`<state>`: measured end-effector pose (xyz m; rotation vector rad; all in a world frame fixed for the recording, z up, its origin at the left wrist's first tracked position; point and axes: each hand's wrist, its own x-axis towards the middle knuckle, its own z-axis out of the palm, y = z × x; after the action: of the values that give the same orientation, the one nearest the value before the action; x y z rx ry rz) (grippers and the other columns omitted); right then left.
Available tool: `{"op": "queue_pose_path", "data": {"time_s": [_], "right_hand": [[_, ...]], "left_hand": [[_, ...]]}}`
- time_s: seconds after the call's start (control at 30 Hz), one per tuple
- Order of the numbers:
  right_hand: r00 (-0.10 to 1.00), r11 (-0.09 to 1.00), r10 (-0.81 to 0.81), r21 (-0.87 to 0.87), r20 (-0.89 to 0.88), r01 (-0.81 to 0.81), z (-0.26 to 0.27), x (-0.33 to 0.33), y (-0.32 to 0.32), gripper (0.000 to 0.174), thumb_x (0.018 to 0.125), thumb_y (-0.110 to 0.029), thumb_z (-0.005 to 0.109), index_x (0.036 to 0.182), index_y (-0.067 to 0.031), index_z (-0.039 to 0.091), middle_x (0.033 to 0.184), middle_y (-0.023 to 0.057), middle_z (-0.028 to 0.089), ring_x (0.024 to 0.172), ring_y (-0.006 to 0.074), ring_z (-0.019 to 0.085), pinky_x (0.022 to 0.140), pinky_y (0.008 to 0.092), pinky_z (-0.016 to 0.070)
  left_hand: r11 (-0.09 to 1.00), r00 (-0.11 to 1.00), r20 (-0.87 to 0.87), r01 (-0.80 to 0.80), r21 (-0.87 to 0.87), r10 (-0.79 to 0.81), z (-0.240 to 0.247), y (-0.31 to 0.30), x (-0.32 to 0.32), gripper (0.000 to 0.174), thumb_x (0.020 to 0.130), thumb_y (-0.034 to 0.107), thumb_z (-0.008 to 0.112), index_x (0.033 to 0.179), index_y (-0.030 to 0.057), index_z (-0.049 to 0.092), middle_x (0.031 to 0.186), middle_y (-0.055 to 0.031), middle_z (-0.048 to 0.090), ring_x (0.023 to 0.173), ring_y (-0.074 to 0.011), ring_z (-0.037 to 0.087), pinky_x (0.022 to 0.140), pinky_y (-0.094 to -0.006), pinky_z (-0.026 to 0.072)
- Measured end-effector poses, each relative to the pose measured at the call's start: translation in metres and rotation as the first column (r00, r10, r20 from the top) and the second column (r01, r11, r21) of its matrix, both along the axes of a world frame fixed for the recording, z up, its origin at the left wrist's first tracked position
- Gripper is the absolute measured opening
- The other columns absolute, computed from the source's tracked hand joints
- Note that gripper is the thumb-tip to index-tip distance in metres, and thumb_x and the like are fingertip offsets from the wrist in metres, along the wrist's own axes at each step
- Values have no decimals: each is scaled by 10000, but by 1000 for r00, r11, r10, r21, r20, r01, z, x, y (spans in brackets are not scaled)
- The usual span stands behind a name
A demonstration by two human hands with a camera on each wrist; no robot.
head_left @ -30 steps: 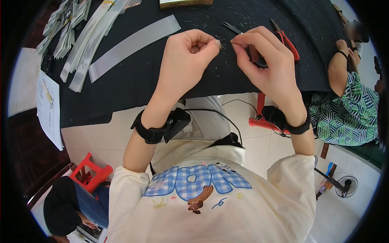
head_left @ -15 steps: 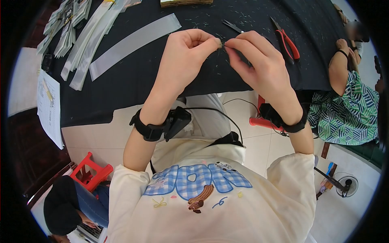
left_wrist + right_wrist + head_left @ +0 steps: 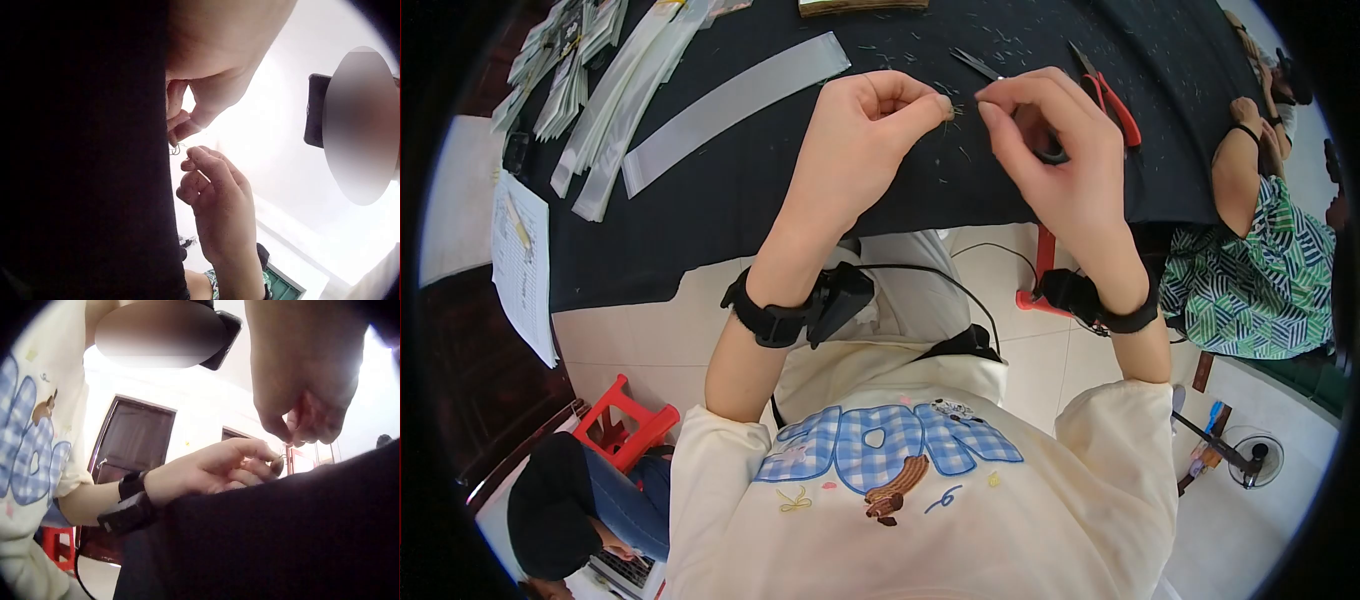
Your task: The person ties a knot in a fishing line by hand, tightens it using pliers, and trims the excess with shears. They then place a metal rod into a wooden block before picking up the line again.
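My left hand (image 3: 862, 135) pinches a tiny bundle of thin wire-like strands (image 3: 955, 111) between thumb and forefinger, over the black cloth. Fine loops of the strands (image 3: 175, 150) stick out past the fingertips in the left wrist view. Just to the right is my right hand (image 3: 1060, 140), thumb and forefinger tips brought together with a small gap to the strands. I cannot tell whether anything lies between those tips. Scissors (image 3: 975, 65) lie partly hidden behind the right hand. Beside it are red-handled pliers (image 3: 1122, 112), partly covered by the hand.
Short thin snippets (image 3: 900, 55) are scattered over the black-covered table (image 3: 730, 215). A clear plastic strip (image 3: 735, 112) and bundled strips (image 3: 615, 120) lie at left, near a written sheet (image 3: 522, 270). A block-like stack (image 3: 862, 6) sits at the far edge. Another person's arm (image 3: 1238, 165) is at right.
The right hand moved left until its fingertips met the strands at the left hand, then drew back to the right. The left hand has stayed almost in place.
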<state>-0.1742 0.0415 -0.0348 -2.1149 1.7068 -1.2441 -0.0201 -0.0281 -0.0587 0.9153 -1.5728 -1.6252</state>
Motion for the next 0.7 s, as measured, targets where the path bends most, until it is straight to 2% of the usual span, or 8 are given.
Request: {"op": "queue_pose_path", "data": {"time_s": [0.07,0.17,0.23,0.37,0.43,0.47,0.53,0.7], "right_hand": [[998,993,-34,115,54,27,3,-3,2,148,759,-54,666,907,-52,655,739,20,562,516,77,474,469,207,374],[997,996,27,88,76,-34,0,-5,3,120,761,-57,671,880,-43,662,742,25,565,516,85,474,475,211,377],[997,996,35,84,70,-41,-1,-6,1,109,761,-58,673,868,-37,664,740,26,565,516,86,474,477,211,378],[994,994,56,93,92,-65,0,-7,0,89,759,-49,671,847,-33,667,732,27,566,516,86,472,477,215,378],[994,993,53,103,99,-63,2,-7,1,87,757,-42,668,843,-32,668,730,26,566,518,84,473,477,214,379],[993,992,49,115,106,-61,3,-7,2,84,755,-35,665,839,-31,668,729,25,566,519,83,473,477,214,380],[994,993,51,100,98,-61,3,-8,2,84,750,-25,660,834,-30,666,729,24,566,518,81,473,475,211,380],[996,997,51,52,70,-55,5,-6,4,89,738,-2,646,823,-26,660,731,22,566,514,76,476,472,205,382]], "left_hand": [[1000,1000,-12,11,22,-11,0,0,2,165,810,166,609,821,5,639,550,82,424,456,4,275,416,-190,164],[998,999,-41,38,40,-36,0,-2,2,167,815,163,607,831,-1,636,545,85,401,452,1,266,416,-194,157],[994,995,-69,74,75,-69,2,-3,4,208,790,180,634,837,-19,670,702,-24,621,634,-55,511,591,-184,381],[994,992,-89,90,67,-84,1,-2,4,201,792,175,629,837,-17,672,706,-25,625,639,-52,516,591,-179,381],[996,993,-81,86,31,-83,1,-1,2,165,815,159,614,838,-3,637,542,80,389,451,-5,252,417,-197,149],[996,993,-81,88,32,-85,2,0,2,165,815,159,614,838,-3,637,542,80,389,451,-5,252,417,-197,149],[993,991,-85,109,41,-105,3,-1,4,184,795,165,625,844,-4,675,691,-12,618,601,-34,485,544,-173,357],[987,985,-106,144,74,-136,3,-2,6,173,798,172,630,857,19,683,651,21,592,510,-3,400,442,-166,277]]}}
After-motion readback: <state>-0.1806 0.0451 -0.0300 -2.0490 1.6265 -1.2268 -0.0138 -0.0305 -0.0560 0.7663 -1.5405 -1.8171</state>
